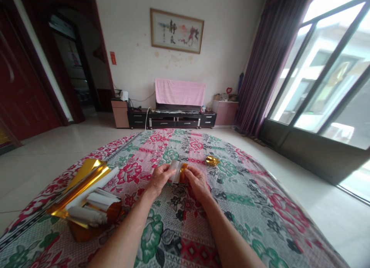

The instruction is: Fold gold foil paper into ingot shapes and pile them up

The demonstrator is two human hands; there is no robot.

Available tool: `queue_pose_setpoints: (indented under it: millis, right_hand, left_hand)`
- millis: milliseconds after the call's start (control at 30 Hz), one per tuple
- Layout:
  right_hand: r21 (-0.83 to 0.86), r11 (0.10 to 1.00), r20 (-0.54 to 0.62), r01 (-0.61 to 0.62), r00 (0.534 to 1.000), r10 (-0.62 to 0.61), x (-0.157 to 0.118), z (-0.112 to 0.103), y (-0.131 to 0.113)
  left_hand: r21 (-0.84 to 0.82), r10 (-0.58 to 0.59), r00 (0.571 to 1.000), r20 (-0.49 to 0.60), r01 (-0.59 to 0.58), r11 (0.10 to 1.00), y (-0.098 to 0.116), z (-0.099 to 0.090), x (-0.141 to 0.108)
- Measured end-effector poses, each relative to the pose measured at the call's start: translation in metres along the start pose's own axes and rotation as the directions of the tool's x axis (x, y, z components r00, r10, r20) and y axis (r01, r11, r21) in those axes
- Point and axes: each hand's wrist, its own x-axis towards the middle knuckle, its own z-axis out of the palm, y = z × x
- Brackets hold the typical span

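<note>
Over the middle of the cloth, both hands grip a small piece of gold foil paper (177,171) that shows white on its left and shiny gold on its right. My left hand (159,178) pinches the white part between thumb and fingers. My right hand (197,181) is closed on the gold part. Its exact folds are too small to make out. Beyond the right hand lies a crumpled or folded gold foil piece (212,160). To the left of my forearm are gold foil sheets (86,179) and a heap of white-backed foil strips (94,210).
A flower-patterned tablecloth (245,218) covers the round table. Past its far edge stands a low black cabinet (182,121) with a pink cloth (180,91) draped above it. A purple curtain (260,59) and glass doors (318,75) are at the right.
</note>
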Motion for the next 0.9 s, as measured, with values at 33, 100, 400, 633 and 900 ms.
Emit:
queue_pose_setpoints:
  millis: [33,100,400,633,900]
  right_hand:
    - [-0.001,1.000,0.000,-0.002,1.000,0.002,0.000,0.000,0.000]
    - [0.001,1.000,0.004,0.000,1.000,0.000,0.000,0.000,0.000]
    - [-0.028,1.000,-0.008,0.004,1.000,-0.004,0.001,-0.004,0.003]
    - [-0.030,0.999,-0.018,0.010,1.000,-0.010,0.001,-0.003,0.001]
    - [-0.046,0.998,-0.036,0.050,0.998,-0.052,0.001,0.001,0.002]
  left_hand:
    - [0.000,0.000,1.000,-0.004,0.000,1.000,0.001,0.000,0.000]
    - [-0.001,-0.003,1.000,-0.006,0.003,1.000,0.001,0.001,-0.001]
    - [0.035,0.015,1.000,0.001,-0.015,0.999,-0.006,-0.002,0.003]
    - [0.058,0.030,1.000,-0.003,-0.030,0.998,-0.008,-0.002,0.005]
    - [0.146,0.108,0.994,-0.012,-0.105,0.984,-0.010,-0.001,0.005]
